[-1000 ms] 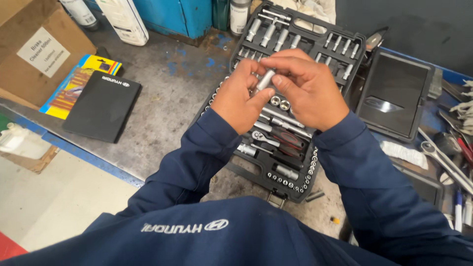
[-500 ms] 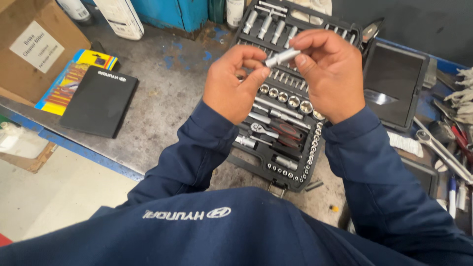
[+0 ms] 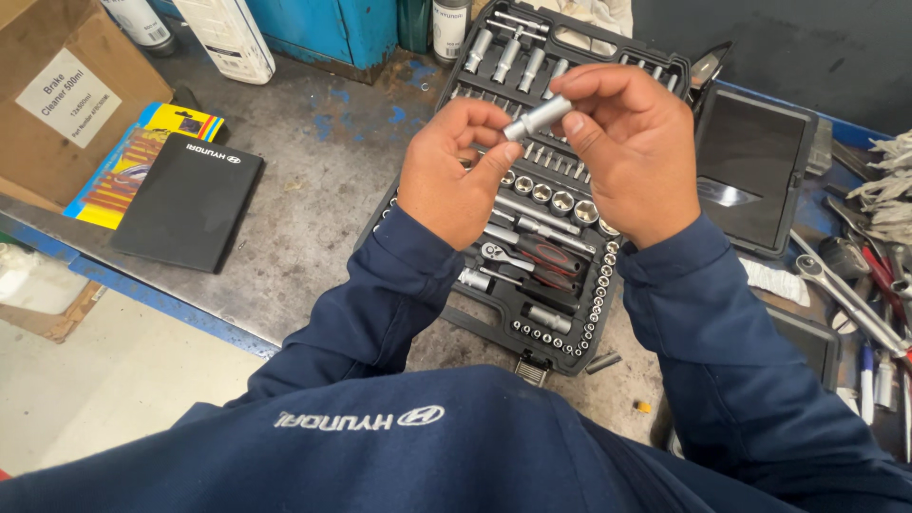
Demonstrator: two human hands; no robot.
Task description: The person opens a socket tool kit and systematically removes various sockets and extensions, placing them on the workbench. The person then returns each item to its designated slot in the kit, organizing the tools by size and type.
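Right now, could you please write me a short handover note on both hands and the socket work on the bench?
Left hand: grip shut on the lower end of a long silver socket, held above the case.
Right hand: fingertips pinch the socket's upper end.
Things: open black socket set case lies on the grey bench under the hands; ratchet and rows of sockets sit in their slots. A black folder lies left, loose spanners right.
Done: one socket is out of the case.
Left: it is fitted to nothing yet; the ratchet lies untouched.

One socket case (image 3: 655, 71); one black folder (image 3: 185, 201); one cardboard box (image 3: 57, 104).
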